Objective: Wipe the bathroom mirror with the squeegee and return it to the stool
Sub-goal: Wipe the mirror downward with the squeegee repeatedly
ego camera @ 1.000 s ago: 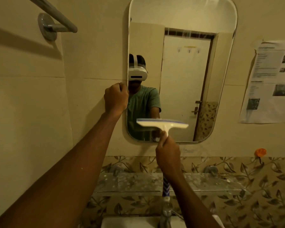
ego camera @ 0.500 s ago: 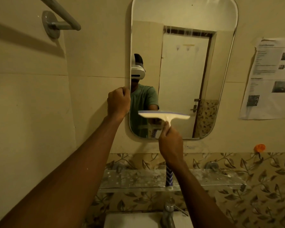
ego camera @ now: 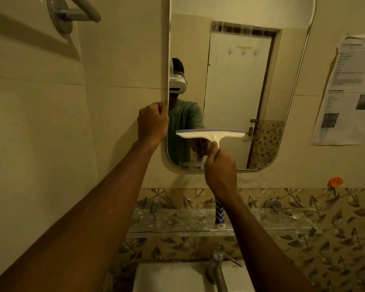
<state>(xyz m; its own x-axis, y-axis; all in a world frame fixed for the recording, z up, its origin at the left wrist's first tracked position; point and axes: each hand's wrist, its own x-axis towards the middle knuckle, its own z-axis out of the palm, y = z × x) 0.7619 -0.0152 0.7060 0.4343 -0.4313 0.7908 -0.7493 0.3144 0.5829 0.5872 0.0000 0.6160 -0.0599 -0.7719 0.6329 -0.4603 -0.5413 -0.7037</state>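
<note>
L hand (ego camera: 152, 121): fist closed on mirror's left edge, low on frame.
Mirror (ego camera: 236, 85): on wall, above & between both hands.
Squeegee (ego camera: 210, 134): blade level vs lower glass, just right of L hand.
R hand (ego camera: 220, 171): closed round squeegee handle, below blade.
Glass shelf (ego camera: 177, 222): under R hand.

This was a home bathroom. A tall mirror (ego camera: 240, 81) with rounded corners hung on plain beige wall tiles, reflecting a closed white door. Below it ran a band of leaf-patterned tiles (ego camera: 325, 249), a spotted glass shelf (ego camera: 167, 222), and a white washbasin (ego camera: 167, 277) with a metal tap (ego camera: 217, 266). A metal towel rail (ego camera: 80, 11) was fixed at upper left.
</note>
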